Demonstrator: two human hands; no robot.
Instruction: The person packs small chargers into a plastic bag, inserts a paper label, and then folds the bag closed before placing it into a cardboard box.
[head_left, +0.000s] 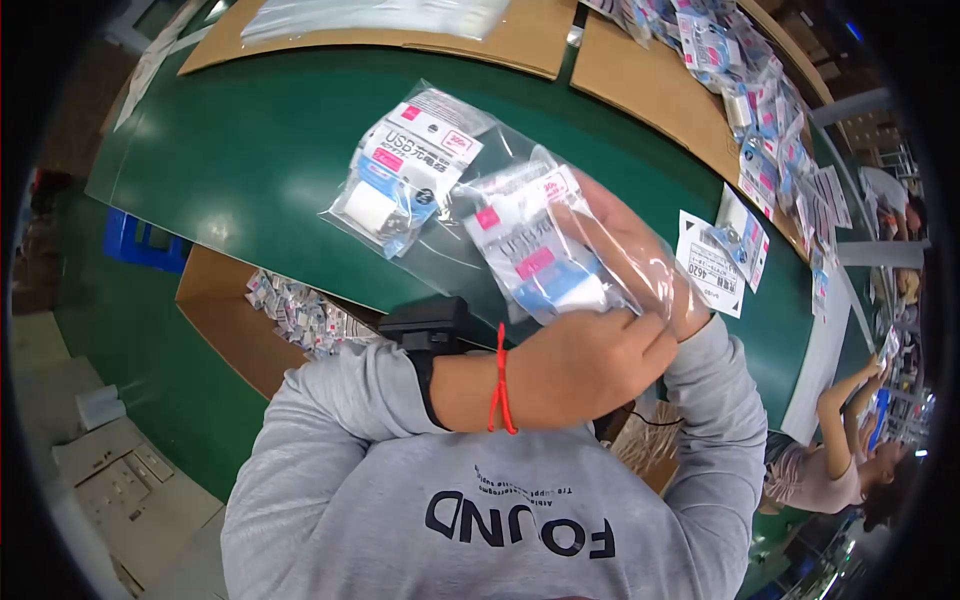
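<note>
My left hand (600, 365), with a red string bracelet on its wrist, has its fingers closed in a pinch at the open edge of a large clear plastic bag (535, 150). My right hand (625, 240) reaches behind or into the clear film; I cannot tell which. Its fingers are closed around a charger pack (530, 240) with a white, pink and blue card. Farther left under the same film lie more charger packs (400, 165), stacked together, a white block showing in the top one.
Green table (270, 130) beneath my hands. Cardboard sheets (650, 90) lie along the far side, heaped with charger packs (760, 110) at right. A printed label sheet (710, 265) sits beside a loose pack (742, 235). Lower left, a cardboard box (225, 310) holds small packs. A co-worker is at right.
</note>
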